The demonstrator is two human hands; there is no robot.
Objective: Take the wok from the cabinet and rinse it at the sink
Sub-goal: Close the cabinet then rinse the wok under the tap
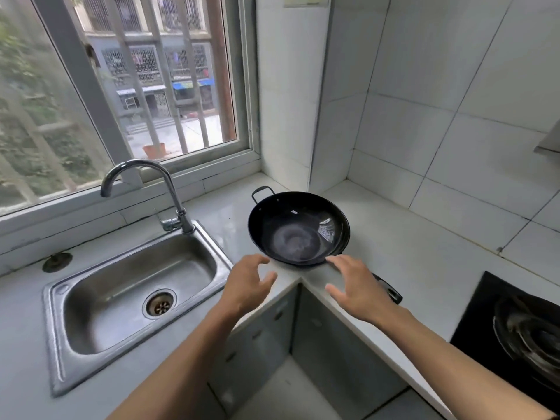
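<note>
1. The wok [298, 228] sits upright on the surface [394, 237], in the inner corner where the two runs of worktop meet, to the right of the sink [133, 295] and well apart from the black cooktop [509, 325].
2. The left hand [247, 286] hovers just beside the wok's near rim with fingers spread and loosely bent, holding nothing. The right hand [357, 286] is likewise spread and empty above the long handle [389, 291]; whether its fingertips touch the rim, I cannot tell.
3. The wok's long axis runs from the small loop handle [262, 192] at the far left to the long handle at the near right, which juts out past the surface's edge toward the person.
4. Risks, as I judge them: the wok rests close to the corner edge, so a nudge to the overhanging handle could tip or slide it off. A one-sided grip on the rim could let it tilt. Carried left, it may knock the faucet [145, 189], whose spout curves over the sink.
</note>
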